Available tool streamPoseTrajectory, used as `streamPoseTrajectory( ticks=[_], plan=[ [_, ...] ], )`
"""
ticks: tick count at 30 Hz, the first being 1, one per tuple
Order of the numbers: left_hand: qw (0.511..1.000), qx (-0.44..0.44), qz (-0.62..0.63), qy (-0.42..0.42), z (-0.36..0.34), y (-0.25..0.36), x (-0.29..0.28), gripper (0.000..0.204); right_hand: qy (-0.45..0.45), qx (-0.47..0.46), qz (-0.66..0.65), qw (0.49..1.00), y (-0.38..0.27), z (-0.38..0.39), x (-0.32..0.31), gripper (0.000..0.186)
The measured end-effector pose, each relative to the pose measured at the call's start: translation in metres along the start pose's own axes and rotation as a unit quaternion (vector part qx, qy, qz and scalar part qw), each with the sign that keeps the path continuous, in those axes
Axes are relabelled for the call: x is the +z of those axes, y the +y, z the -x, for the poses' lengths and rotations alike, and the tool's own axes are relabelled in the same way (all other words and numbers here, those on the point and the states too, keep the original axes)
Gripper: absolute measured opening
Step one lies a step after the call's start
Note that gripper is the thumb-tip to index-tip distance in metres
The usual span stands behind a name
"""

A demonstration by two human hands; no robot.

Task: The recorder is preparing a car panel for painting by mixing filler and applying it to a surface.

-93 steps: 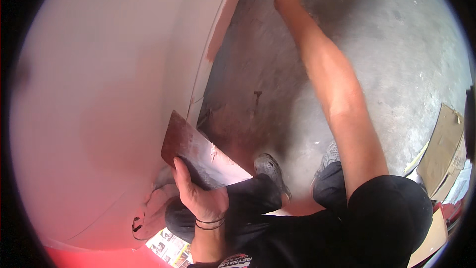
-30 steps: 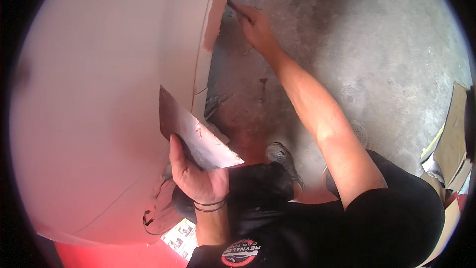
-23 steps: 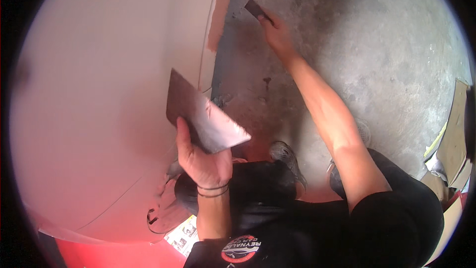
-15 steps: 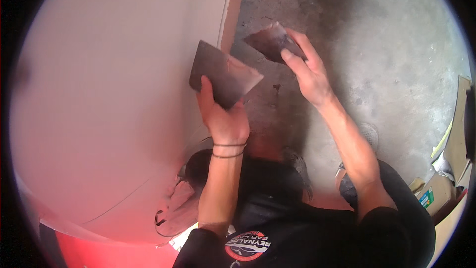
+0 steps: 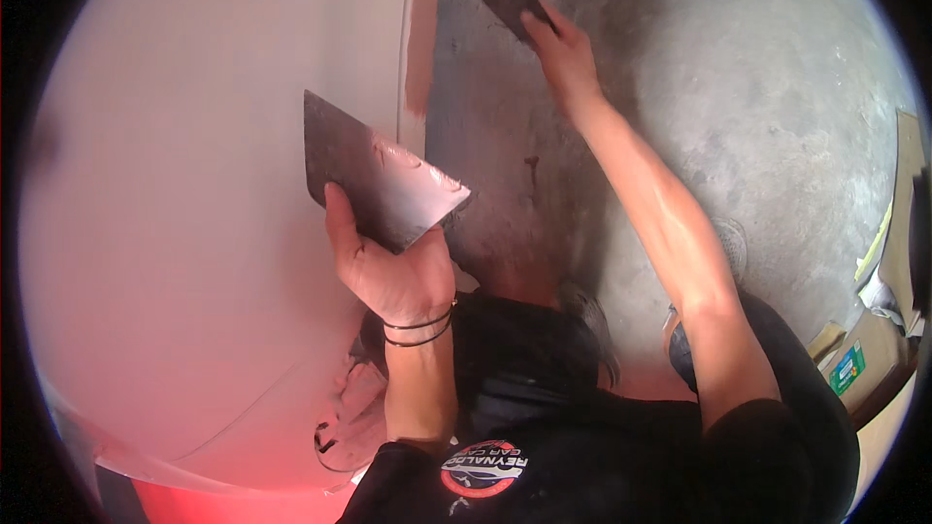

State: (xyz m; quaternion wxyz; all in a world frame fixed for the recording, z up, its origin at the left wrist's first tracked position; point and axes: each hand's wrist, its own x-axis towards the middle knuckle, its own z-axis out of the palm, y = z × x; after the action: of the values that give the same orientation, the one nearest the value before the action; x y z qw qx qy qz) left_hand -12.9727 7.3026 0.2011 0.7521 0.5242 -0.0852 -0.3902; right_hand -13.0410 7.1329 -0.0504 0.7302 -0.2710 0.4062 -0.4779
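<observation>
Head view: gripping plate (image 5: 354, 150) in left hand (image 5: 393, 277), left of centre; pinching spreader (image 5: 513, 8) in right hand (image 5: 568, 50), upper centre, apart from panel (image 5: 214, 184). Judging pink band (image 5: 422, 39) along panel edge as laid already, probably unfinished, with paste (image 5: 419, 161) left on plate.

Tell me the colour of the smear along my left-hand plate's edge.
The smear is pinkish, showing best in the head view.

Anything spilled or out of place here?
A dark, irregular mark stands out on the grey floor; cannot tell if it's a spill. Cardboard lies jumbled at the right edge, looking untidy.
</observation>
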Motion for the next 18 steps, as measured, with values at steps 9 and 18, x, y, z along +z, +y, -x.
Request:
streamPoseTrajectory(
  ticks=[9, 18],
  plan=[
    [0.998, 0.011, 0.057, -0.012, 0.028, 0.014, -0.033, 0.041, -0.057, -0.053, -0.038, 0.996, 0.056, -0.024, 0.049, 0.052],
    [0.997, 0.003, 0.071, 0.04, 0.051, 0.02, -0.034, 0.044, -0.065, 0.053, 0.031, 0.996, 0.1, -0.019, 0.01, 0.048]
  ],
)
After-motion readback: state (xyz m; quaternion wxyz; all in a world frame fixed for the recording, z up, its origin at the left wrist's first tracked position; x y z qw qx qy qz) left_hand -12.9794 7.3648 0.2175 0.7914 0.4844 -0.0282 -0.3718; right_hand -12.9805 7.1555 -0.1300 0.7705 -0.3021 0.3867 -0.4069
